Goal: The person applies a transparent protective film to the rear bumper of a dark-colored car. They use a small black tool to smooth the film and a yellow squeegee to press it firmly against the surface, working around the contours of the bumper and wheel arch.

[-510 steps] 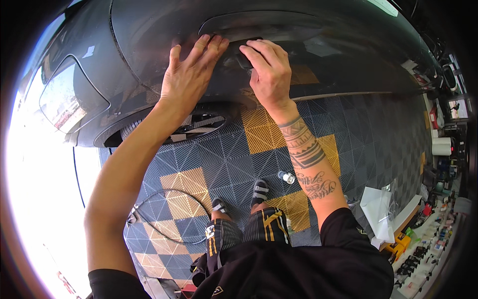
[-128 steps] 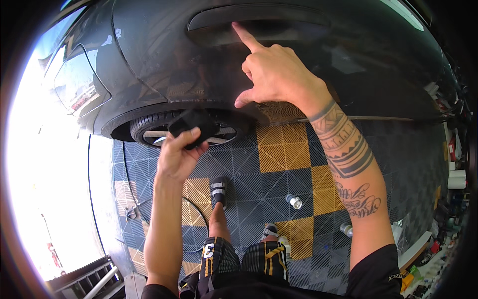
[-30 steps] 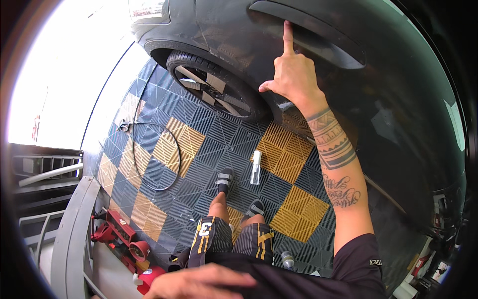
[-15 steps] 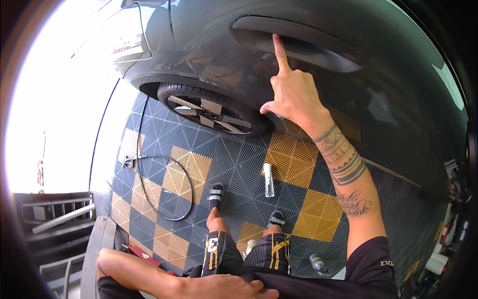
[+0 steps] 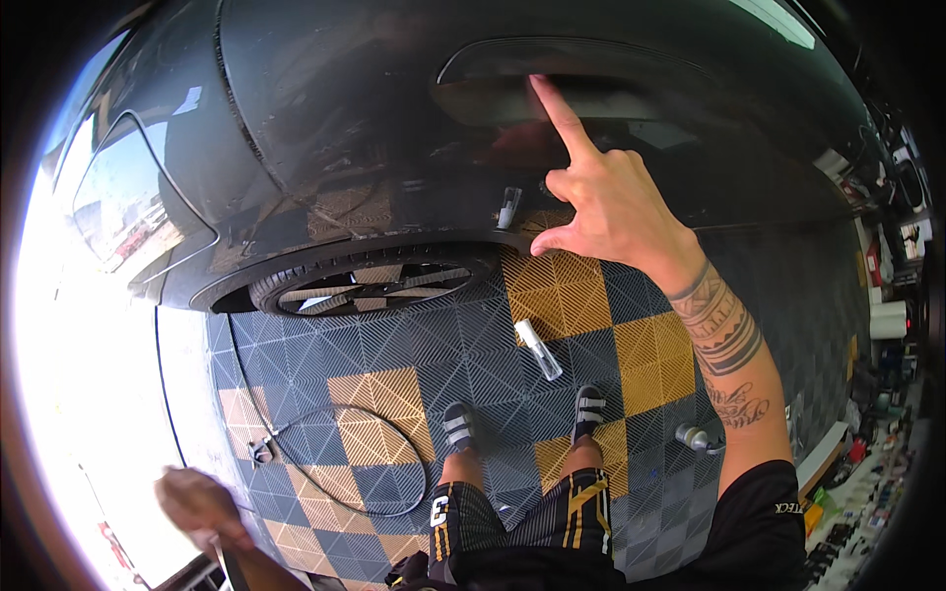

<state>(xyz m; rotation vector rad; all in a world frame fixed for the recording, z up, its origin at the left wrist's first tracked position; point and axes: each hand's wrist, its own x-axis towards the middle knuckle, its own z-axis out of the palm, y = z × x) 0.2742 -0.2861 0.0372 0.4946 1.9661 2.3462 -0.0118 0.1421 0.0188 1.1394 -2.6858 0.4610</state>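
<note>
My right hand (image 5: pixel 616 207) reaches up to the dark grey car body (image 5: pixel 315 98), its index fingertip at the lower edge of the handle (image 5: pixel 601 59) in the recessed panel. Its thumb sticks out and the other fingers are curled, holding nothing. My left hand (image 5: pixel 202 502) is low at the left edge, blurred against bright light; its fingers and anything in them cannot be made out. Below the car body the wheel (image 5: pixel 360 281) shows dark tyre and spokes.
On the checkered tile floor (image 5: pixel 660 360) lie a clear bottle with white cap (image 5: pixel 538 350), a looped black hose (image 5: pixel 419 443) and a small cylindrical container (image 5: pixel 690 433). Assorted supplies (image 5: pixel 838 492) line the right side; a bright opening is at the left.
My left hand has swung from my waist out to the lower left; earlier it held a black pad. My right fingertip stays at the handle. The view has turned along the car.
</note>
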